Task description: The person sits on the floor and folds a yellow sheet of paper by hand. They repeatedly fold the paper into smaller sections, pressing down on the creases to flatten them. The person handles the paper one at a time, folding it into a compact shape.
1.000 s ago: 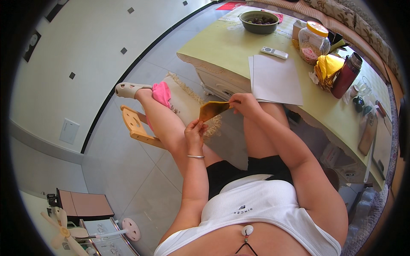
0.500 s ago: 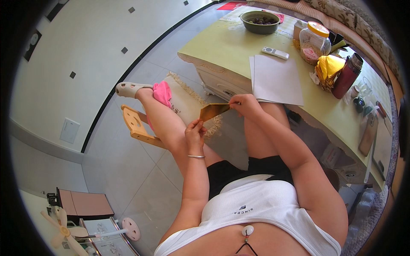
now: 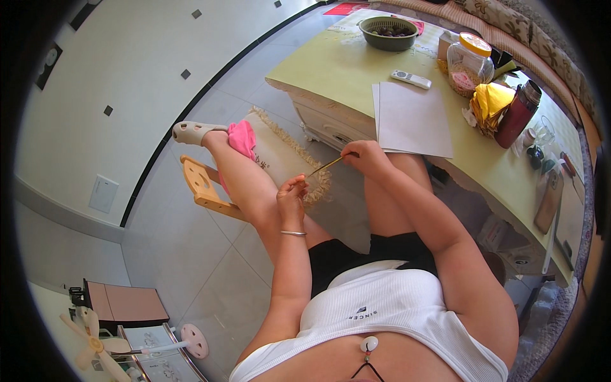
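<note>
Between my two hands, above my lap, a thin gold paper sheet [image 3: 327, 165] is seen almost edge-on, as a narrow slanting line. My right hand [image 3: 366, 158] pinches its upper right end. At the lower left end, my left hand [image 3: 292, 198] has its fingers closed at the paper's tip, palm side partly turned up. A stack of yellow-gold folded paper [image 3: 490, 105] lies on the table beside a dark red thermos [image 3: 518, 114]. White sheets [image 3: 414, 120] lie at the table edge, just beyond my right hand.
The table [image 3: 331, 76] also bears a green basket of dark round fruit [image 3: 387, 42], a white remote [image 3: 410, 79], a yellow-lidded jar [image 3: 470, 63] and a phone [image 3: 548, 200]. My left leg rests over a small wooden stool [image 3: 202, 184]. A fan [image 3: 95, 344] stands lower left.
The gold paper has turned from showing its broad face to nearly edge-on. My left fingers have shifted slightly at its lower end; my right hand stays almost in place.
</note>
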A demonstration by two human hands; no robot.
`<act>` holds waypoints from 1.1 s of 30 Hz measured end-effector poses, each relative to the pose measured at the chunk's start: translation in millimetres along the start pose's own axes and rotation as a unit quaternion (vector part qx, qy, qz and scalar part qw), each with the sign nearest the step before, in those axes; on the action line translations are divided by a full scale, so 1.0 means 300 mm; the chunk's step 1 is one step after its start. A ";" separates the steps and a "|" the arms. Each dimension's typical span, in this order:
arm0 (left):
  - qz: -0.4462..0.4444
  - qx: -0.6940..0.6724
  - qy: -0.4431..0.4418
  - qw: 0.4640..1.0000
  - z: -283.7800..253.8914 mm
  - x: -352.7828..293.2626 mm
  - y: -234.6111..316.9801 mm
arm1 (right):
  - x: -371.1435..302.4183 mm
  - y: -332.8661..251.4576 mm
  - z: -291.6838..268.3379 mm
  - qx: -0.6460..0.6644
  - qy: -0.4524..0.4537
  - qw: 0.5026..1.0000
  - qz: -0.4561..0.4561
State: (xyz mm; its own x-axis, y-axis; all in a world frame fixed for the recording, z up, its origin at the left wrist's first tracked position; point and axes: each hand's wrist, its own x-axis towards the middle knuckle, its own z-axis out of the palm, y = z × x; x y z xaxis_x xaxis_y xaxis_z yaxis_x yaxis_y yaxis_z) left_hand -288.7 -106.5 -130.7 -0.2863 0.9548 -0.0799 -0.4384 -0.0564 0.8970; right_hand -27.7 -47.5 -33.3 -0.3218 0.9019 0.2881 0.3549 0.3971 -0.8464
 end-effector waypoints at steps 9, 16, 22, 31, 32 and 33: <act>-0.023 0.046 -0.005 0.999 0.034 -0.024 0.032 | 0.001 0.021 -0.001 -0.013 0.034 0.998 -0.045; 0.022 -0.024 -0.022 0.999 0.030 -0.024 0.028 | 0.000 -0.001 0.003 -0.018 0.029 0.998 -0.044; 0.001 -0.127 -0.033 0.991 0.049 -0.027 0.040 | 0.000 0.022 -0.001 -0.010 0.038 0.995 -0.088; 0.021 -0.061 -0.018 0.998 0.034 -0.015 0.026 | 0.001 0.005 -0.002 0.005 0.041 0.989 -0.141; 0.026 -0.057 -0.026 0.998 0.038 -0.019 0.029 | -0.001 0.001 0.000 0.020 0.044 0.991 -0.124; 0.021 -0.053 -0.026 0.998 0.041 -0.022 0.034 | -0.005 -0.003 0.002 0.035 0.047 0.993 -0.106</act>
State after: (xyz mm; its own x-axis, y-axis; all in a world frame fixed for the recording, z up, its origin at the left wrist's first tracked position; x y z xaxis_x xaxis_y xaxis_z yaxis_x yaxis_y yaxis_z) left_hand -280.7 -109.8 -115.7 -0.2636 0.9645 -0.0184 -0.5156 -0.1247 0.8477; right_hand -28.1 -49.5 -33.2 -0.2987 0.8121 0.5013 0.2255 0.5704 -0.7898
